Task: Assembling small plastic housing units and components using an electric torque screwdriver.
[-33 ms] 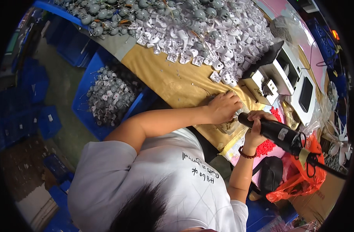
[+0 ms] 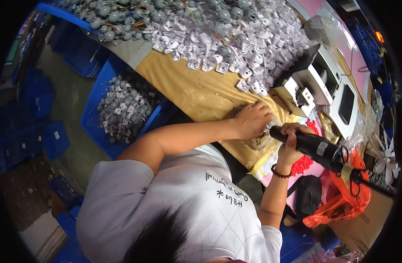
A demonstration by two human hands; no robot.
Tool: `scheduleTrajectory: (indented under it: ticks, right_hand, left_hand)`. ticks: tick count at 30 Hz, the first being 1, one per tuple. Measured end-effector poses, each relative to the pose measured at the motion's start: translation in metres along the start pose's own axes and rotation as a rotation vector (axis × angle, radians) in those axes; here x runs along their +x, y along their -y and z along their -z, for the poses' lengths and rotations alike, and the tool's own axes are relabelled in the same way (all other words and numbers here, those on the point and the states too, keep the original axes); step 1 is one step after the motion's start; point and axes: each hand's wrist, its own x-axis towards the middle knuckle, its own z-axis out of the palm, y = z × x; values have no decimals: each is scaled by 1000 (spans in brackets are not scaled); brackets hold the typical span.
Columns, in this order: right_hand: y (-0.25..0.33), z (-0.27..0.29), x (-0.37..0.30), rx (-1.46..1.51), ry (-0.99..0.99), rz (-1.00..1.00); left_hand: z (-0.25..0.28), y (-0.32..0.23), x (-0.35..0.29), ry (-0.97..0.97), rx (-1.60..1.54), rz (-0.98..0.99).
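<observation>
My right hand is wrapped round a black electric screwdriver. Its tip points left, toward my other hand. My left hand is closed over a small piece at the edge of the yellow-covered table. The fingers hide most of that piece, so its kind does not show. A thin wire runs out past the left fingers onto the cloth. Under the screwdriver tip and beside the left hand sits a brownish, partly clear block, which may be a fixture.
White plastic parts lie heaped across the far side, with grey round wired pieces at far left. A blue bin holds similar pieces. White boxes, a phone, red bits, a black pouch and an orange-red bag are at right.
</observation>
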Motion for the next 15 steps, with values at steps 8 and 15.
scheduleTrajectory:
  ticks: [8, 15]
  right_hand:
    - [1, 59, 45, 96, -463, -424]
    - [-14, 107, 17, -314, -536, -159]
  left_hand:
    - [13, -7, 2, 131, 22, 117]
    - [13, -5, -4, 67, -57, 30]
